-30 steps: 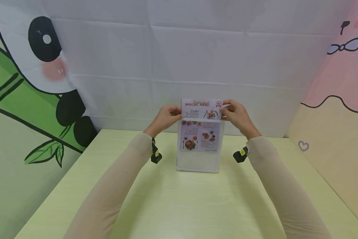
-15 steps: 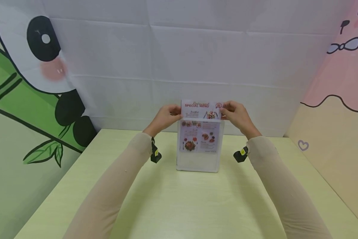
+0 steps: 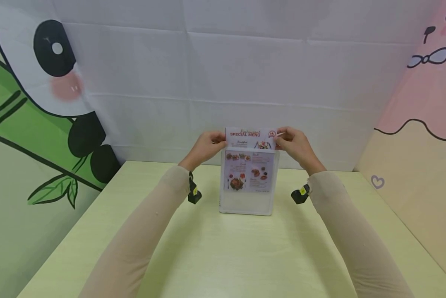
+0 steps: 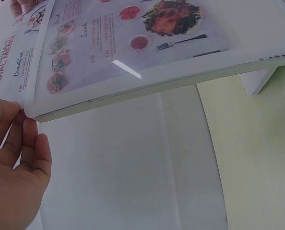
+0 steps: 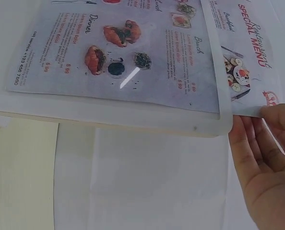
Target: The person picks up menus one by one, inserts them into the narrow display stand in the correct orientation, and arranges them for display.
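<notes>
A printed restaurant menu sheet (image 3: 245, 138) stands partly inside a white-framed clear display stand (image 3: 246, 203), its titled top above the stand's upper edge. The sheet's lower edge shows through the clear front, above the stand's bottom. My left hand (image 3: 205, 147) pinches the sheet's left edge between thumb and fingers, close to the stand's upper corner. On the opposite side my right hand (image 3: 296, 145) pinches the right edge near the round logo. In the right wrist view the right thumb lies on the front of the menu (image 5: 243, 57), with fingers behind it.
The stand rests on a pale yellow-green table (image 3: 223, 256), tilted back on a white foot (image 4: 256, 80). Behind it hangs a creased white backdrop (image 3: 241, 74). Cartoon-painted panels flank the table: a panda panel (image 3: 40, 165) at left and a pink one (image 3: 413, 120) at right.
The menu sheet has slid down a little into the stand, so less of it shows above the upper edge. Both hands keep their pinch on it; the stand has stayed in place.
</notes>
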